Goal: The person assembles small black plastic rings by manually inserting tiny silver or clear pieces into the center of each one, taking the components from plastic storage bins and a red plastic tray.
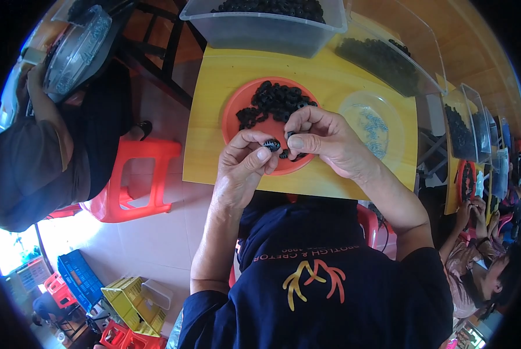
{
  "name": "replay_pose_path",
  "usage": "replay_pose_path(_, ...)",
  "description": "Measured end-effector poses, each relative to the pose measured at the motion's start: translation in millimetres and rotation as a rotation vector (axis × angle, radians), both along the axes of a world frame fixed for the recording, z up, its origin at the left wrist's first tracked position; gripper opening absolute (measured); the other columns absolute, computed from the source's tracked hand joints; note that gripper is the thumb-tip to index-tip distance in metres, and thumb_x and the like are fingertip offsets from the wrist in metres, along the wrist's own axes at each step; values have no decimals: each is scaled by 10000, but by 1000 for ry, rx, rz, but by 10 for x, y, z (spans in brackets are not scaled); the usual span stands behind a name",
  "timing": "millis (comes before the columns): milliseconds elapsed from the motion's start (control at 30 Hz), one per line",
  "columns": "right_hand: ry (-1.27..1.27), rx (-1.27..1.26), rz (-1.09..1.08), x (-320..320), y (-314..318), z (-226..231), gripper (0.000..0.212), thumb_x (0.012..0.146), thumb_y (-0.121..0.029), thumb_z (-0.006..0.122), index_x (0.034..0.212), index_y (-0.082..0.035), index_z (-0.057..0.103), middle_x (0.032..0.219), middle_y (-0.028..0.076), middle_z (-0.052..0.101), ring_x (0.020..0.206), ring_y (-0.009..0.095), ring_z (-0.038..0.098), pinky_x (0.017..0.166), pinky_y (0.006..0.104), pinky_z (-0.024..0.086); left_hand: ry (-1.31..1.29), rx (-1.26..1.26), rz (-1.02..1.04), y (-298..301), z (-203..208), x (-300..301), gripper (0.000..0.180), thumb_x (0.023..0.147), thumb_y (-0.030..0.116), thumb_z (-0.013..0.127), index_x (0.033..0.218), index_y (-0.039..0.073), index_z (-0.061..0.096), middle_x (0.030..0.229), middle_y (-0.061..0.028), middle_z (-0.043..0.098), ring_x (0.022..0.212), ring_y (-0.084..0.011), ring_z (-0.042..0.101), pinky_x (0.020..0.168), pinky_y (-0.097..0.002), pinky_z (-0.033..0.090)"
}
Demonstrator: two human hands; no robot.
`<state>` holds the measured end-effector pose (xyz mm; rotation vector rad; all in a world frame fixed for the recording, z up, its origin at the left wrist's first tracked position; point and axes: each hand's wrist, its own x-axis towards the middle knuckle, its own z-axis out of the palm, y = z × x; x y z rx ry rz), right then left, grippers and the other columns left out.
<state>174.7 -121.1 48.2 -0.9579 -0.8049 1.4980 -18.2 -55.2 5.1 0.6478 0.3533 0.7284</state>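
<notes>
Both hands pinch small black rings above an orange plate.

Nearest, the left hand (243, 160) grips one ribbed black ring (271, 144) between thumb and forefinger; the right hand (321, 136), just beside it, pinches another small black piece (290, 135), and together they cover the plate's near edge. The orange plate (232, 113) on the yellow surface (214, 87) holds a heap of black rings (275, 100). Beside it lies a clear dish (371, 122); beyond stands a clear tub (260, 29) of more black parts. A red stool (135, 180) stands left.
</notes>
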Motion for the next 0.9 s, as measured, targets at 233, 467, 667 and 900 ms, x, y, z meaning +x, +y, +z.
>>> replay_pose_path(233,149,-74,-24,-37,-3,-60,147,877,-131,741,963,-85,632,881,-3,631,762,86,620,691,236,529,3,-1,15,-12,10,42,192,915,53,664,1097,4,624,905,-94,661,762,-141,593,678,-256,461)
replay_pose_path(467,199,-90,-6,-95,13,-117,125,890,-128,725,968,-89,635,876,2,651,726,71,616,630,207,537,39,9,26,-22,-4,55,180,925,43,654,1098,8,619,894,-72,656,764,-128,593,687,-256,471)
replay_pose_path(667,130,-83,-52,-105,-21,-55,178,900,-101,705,1060,-48,646,903,27,664,806,105,655,709,260,598,68,35,49,-12,6,33,177,923,37,654,1094,6,620,884,-63,651,764,-126,594,691,-254,477)
replay_pose_path(900,-72,-51,-46,-73,-36,-11,194,914,-118,696,1078,-34,636,902,38,646,856,107,647,755,284,598,81,90,24,16,-30,-2,162,913,35,668,1066,2,629,872,-69,656,756,-125,599,695,-259,489)
